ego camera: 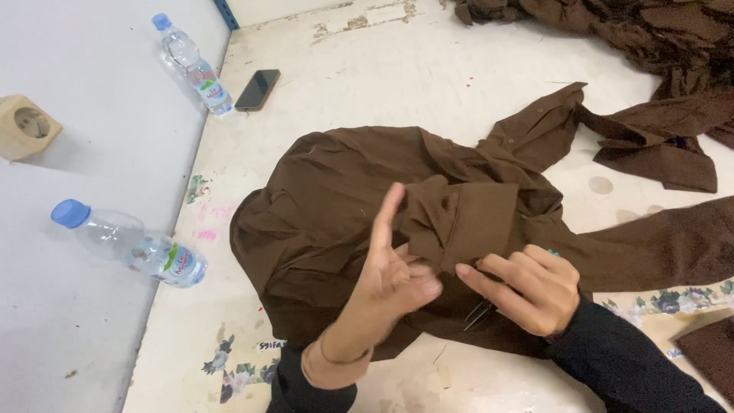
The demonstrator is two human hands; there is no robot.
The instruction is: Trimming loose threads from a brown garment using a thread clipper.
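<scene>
A brown shirt lies bunched on a pale, worn table. My left hand pinches a fold of its fabric near the cuff, forefinger raised. My right hand rests against the same cuff and holds small metal snips, whose tips show below the fingers. Both arms wear dark sleeves.
Two plastic water bottles lie at the left, along with a dark phone and a beige wall socket. More brown garments are heaped at the top right and right edge. Floral-patterned patches show along the table's near edge.
</scene>
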